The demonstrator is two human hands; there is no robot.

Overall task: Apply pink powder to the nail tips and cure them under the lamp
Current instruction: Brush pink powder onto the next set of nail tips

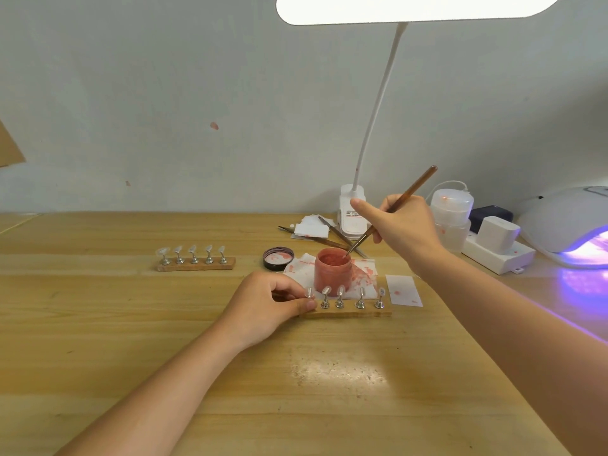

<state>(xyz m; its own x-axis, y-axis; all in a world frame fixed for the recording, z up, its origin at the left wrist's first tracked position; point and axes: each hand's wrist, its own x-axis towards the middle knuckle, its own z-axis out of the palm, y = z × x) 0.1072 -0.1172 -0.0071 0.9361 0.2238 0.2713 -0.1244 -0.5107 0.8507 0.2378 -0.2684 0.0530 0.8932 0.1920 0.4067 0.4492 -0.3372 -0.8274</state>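
Observation:
An open jar of pink powder (332,269) stands on a stained white tissue (365,281). My right hand (404,225) grips a brown brush (394,209) whose tip dips into the jar's mouth. Just in front of the jar lies a wooden strip (355,312) carrying several nail tips on metal stands (360,297). My left hand (266,304) pinches the strip's left end, next to the leftmost stand. The curing lamp (569,225) glows purple at the far right.
A second wooden strip of nail tips (194,258) sits to the left. The jar's black lid (278,258) lies beside the tissue. Tweezers (332,236), paper scraps, a white desk lamp's base (353,209), a white container (452,212) and a power strip (496,251) crowd the back right.

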